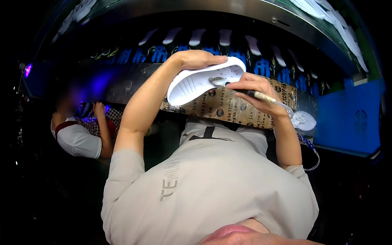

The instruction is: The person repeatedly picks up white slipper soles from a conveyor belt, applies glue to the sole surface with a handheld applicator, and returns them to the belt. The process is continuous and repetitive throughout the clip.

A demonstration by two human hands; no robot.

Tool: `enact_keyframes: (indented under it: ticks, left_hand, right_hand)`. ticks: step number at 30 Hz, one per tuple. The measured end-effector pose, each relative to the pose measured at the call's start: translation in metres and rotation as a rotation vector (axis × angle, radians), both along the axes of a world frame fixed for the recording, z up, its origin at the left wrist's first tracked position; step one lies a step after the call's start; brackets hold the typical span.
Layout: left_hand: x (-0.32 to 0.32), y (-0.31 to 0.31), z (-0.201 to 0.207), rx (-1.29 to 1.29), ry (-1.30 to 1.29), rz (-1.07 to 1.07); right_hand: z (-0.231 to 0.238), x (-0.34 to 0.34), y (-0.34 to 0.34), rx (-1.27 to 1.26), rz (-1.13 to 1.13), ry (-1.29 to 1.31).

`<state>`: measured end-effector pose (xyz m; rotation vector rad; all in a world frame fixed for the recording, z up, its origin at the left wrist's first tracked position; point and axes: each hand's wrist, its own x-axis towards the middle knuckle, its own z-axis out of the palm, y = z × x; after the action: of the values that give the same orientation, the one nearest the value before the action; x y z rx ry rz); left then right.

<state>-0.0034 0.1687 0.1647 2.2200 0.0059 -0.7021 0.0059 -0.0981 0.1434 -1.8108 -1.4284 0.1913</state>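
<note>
My left hand [200, 59] holds a white shoe sole [190, 86] by its far edge, tilted so its hollowed inner side with ribs and small holes faces me. In my right hand [261, 92] is a brush [247, 93] with a dark handle wrapped in pale material toward its back end. The brush's bristles [216, 81] touch or hover just over the inside of the sole, near its middle. A whitish tube [281, 105] appears to run back from the handle past my right wrist.
Below the sole lies a bench edge covered with printed brown tape [228, 110]. Beyond it, pale soles [197, 36] stand in a row above blue supports. A white oval piece [304, 121] lies right, by a blue panel [347, 110]. Another person [79, 136] sits at left.
</note>
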Motion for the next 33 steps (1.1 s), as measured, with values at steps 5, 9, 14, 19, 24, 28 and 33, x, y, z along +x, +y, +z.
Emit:
enact_keyframes:
  ticks: [5,9,14,19,24,28,33]
  left_hand:
    - [0.001,-0.001,0.007,0.115,0.047,0.021]
    - [0.000,0.010,0.006,0.087,0.068,0.069]
    - [-0.006,0.023,0.005,-0.030,-0.007,0.235]
    - [0.030,0.031,0.064,-1.000,-0.299,0.262]
    - [0.163,0.154,0.136,-1.221,-0.734,0.256]
    - [0.194,0.207,0.105,0.502,-1.001,0.733]
    - [0.167,0.275,0.106,0.923,-0.623,1.038]
  right_hand:
    - [0.011,0.009,-0.011,-0.054,0.128,-0.037]
    - [0.011,0.016,-0.014,-0.032,-0.104,-0.192]
    - [0.006,0.024,-0.026,0.116,0.035,0.089]
    - [-0.001,0.021,-0.044,0.400,-0.154,0.322]
    - [-0.015,0.020,-0.028,0.408,-0.121,0.394]
    - [-0.038,0.014,-0.033,0.308,-0.177,0.467]
    - [-0.058,0.010,-0.043,0.160,-0.257,0.572]
